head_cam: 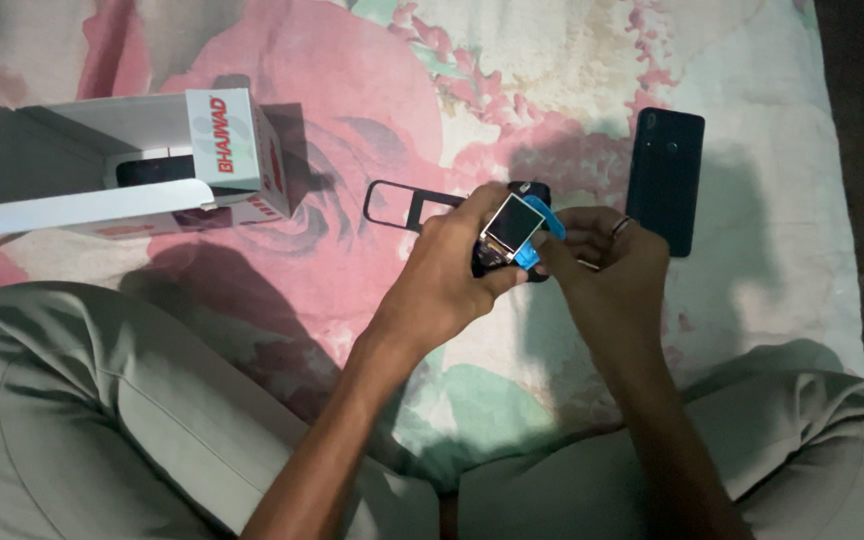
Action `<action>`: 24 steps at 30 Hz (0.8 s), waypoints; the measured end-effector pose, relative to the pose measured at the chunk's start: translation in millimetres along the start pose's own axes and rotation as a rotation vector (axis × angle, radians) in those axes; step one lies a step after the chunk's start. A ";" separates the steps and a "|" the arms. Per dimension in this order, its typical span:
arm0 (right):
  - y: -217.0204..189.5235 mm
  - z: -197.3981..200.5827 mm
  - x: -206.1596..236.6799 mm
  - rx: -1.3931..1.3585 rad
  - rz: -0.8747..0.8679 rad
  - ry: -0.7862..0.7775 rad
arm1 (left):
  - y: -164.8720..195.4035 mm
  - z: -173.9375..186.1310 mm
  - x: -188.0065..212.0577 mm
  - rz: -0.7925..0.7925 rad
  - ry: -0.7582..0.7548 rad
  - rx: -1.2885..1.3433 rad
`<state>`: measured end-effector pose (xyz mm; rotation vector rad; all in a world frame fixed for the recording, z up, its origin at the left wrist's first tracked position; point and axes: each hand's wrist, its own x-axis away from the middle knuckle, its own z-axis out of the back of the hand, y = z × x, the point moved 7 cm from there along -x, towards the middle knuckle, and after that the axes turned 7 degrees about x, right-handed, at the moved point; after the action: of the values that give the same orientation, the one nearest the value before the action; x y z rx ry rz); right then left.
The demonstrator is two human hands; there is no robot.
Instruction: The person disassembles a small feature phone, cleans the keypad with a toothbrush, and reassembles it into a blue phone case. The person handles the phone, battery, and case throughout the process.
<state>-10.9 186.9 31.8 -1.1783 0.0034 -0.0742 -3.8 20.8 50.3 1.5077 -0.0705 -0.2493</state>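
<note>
- Knees in pale trousers [102, 400] frame the bottom of the view; person sits on a floral bedsheet [352, 100].
- Left hand [452, 275] pinches a small phone body [510, 235] above the sheet, its little screen up.
- Right hand [607, 260] pinches a blue tab [542, 235] at the phone's edge.
- Likely light, rigid, screen fragile; best held by the side edges.
- Black front frame [402, 208] lies just behind; dark smartphone [664, 180] to the right; open white box [152, 165] far left.
</note>
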 end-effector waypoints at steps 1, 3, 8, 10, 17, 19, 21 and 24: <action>-1.1 0.4 0.6 -0.002 0.014 0.001 | -3.9 0.1 -0.2 0.047 0.006 0.004; -2.2 1.4 0.8 0.005 0.020 0.004 | -10.7 -0.3 -1.9 0.141 0.016 0.012; -3.6 2.4 0.8 0.014 0.026 0.015 | 8.7 5.2 -1.4 -0.078 0.106 -0.170; -2.5 2.3 1.2 0.010 0.006 0.024 | 8.2 5.4 -0.4 -0.045 0.101 -0.162; -3.5 5.0 1.7 0.078 -0.014 0.043 | 10.5 3.2 -2.1 -0.077 0.063 -0.121; -5.2 5.2 1.6 0.074 0.001 0.055 | 9.0 2.8 -3.4 -0.067 0.056 -0.107; -3.6 4.5 1.2 0.018 -0.019 0.060 | 2.1 1.8 -4.6 0.013 0.039 -0.065; -2.2 5.2 1.1 0.019 -0.017 0.065 | -10.6 0.2 -4.1 0.161 0.004 -0.016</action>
<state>-9.8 190.8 35.9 -1.1566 0.0505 -0.1272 -9.1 21.0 40.2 1.4776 -0.1856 -0.1167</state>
